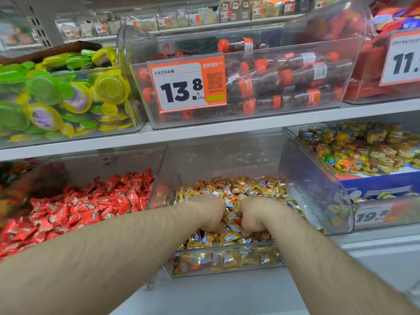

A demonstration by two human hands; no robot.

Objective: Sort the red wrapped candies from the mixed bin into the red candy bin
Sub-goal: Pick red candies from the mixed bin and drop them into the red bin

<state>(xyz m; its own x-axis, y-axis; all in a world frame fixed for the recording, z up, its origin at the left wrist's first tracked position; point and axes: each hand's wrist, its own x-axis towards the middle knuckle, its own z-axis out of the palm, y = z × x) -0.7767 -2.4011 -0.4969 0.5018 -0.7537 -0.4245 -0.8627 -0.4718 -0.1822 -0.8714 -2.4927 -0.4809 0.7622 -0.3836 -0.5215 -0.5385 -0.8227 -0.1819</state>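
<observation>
Head view: both hands (229, 214) dig in mixed bin (227, 251); red candy bin (75, 208) left.

left hand (208, 213), right hand (255, 218), fingers curled down

The mixed bin (223, 270), a clear plastic box on the lower shelf, is heaped with gold-and-orange wrapped candies (250, 189); a few red wrappers (261, 235) show near its front wall. Just to its left, touching side by side, the red candy bin (156, 178) holds a dense pile of red wrapped candies (91, 205), lying loose at all angles.
</observation>
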